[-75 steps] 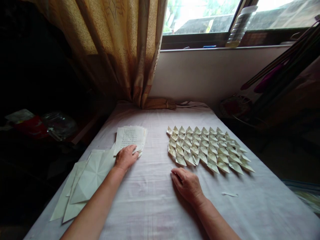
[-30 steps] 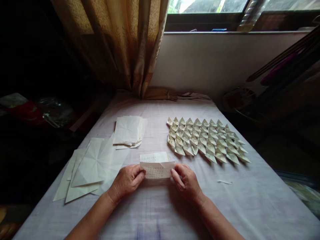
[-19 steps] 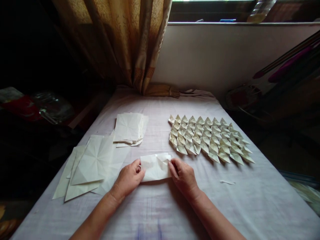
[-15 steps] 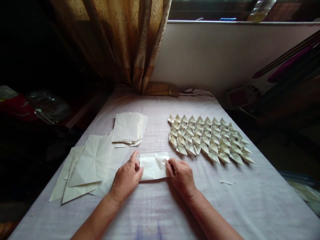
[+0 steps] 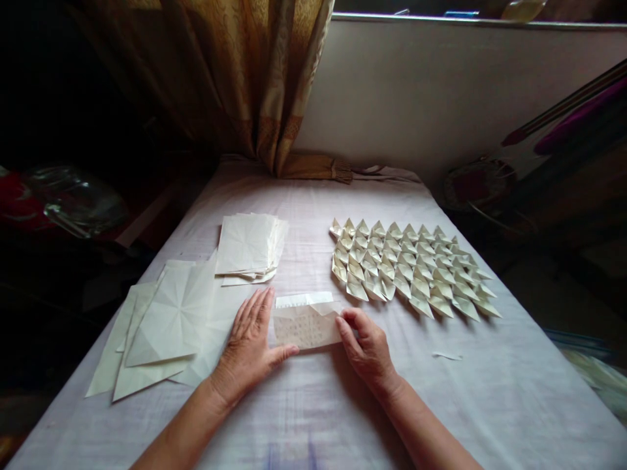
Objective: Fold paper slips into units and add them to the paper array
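A folded sheet of paper (image 5: 306, 325) lies between my hands near the middle of the table, its front flap partly lifted so that a strip of its inner side shows behind. Faint marks show through the flap. My right hand (image 5: 365, 343) pinches the sheet's right edge between thumb and fingers. At the left edge rests my left hand (image 5: 252, 333), fingers stretched out and thumb reaching along the lower edge of the paper. Left of that hand are loose creased sheets (image 5: 171, 320), overlapping one another.
A stack of square creased papers (image 5: 247, 245) lies beyond my left hand. Rows of folded paper boats (image 5: 406, 267) stand at the right. A small paper scrap (image 5: 447, 356) lies in front of them. A gold curtain (image 5: 274, 85) hangs at the far edge of the cloth-covered table (image 5: 313, 202).
The front flap has lifted, and a strip behind it now shows. My left hand's fingers have straightened and spread along the left edge. The right hand has moved slightly right, still pinching.
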{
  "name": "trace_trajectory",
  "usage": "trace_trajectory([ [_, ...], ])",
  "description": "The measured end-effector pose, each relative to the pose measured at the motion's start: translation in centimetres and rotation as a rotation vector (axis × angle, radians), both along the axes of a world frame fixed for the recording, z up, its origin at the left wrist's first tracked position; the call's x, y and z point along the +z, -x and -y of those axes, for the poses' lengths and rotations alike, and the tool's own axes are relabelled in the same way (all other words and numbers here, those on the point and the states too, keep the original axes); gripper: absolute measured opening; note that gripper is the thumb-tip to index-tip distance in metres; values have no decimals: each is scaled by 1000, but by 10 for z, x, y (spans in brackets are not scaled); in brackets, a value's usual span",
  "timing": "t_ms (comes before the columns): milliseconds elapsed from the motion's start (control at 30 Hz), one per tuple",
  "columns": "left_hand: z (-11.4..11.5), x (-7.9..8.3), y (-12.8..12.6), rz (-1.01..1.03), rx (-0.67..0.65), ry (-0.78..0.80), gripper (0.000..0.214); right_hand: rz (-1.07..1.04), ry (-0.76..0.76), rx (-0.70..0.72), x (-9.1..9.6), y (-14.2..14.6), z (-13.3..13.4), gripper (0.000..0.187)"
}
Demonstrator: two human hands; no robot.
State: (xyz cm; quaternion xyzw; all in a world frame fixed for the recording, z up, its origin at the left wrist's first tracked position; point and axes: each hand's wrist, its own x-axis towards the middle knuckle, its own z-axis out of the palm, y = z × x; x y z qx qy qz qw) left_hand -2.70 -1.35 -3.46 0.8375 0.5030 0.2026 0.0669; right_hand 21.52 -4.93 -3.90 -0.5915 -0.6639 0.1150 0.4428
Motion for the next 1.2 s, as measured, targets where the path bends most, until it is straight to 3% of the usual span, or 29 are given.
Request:
trace_trajectory([
  [67,2,1,6,48,-37,28,91,-112,58,20,0,-3,5,13],
  [233,7,8,8,149,-347,86,14,-44,102,207,5,-14,13,10],
  [333,11,11,5,185,-467,88,14,118,60,369,6,-21,14,9],
  [433,17,15,1,201,-506,19,21,213,33,403,7,-25,14,11],
  [633,26,24,-5,174,-350,95,24,205,39,300,12,-19,18,17],
  [767,23,25,-12,76,-143,146,23,146,127,126,13,-10,20,25],
  [900,17,30,-19,-83,27,296,16,127,143,-41,11,-1,20,26],
  [933,16,30,-20,-98,44,303,25,134,142,-59,10,1,19,26],
  [1067,17,29,-25,-114,82,67,61,163,140,-81,9,4,18,25],
  [1133,19,28,-29,-116,72,-89,59,163,135,-85,9,5,17,24],
  [1200,21,26,-34,-113,-27,-149,49,164,132,-86,10,5,17,23],
])
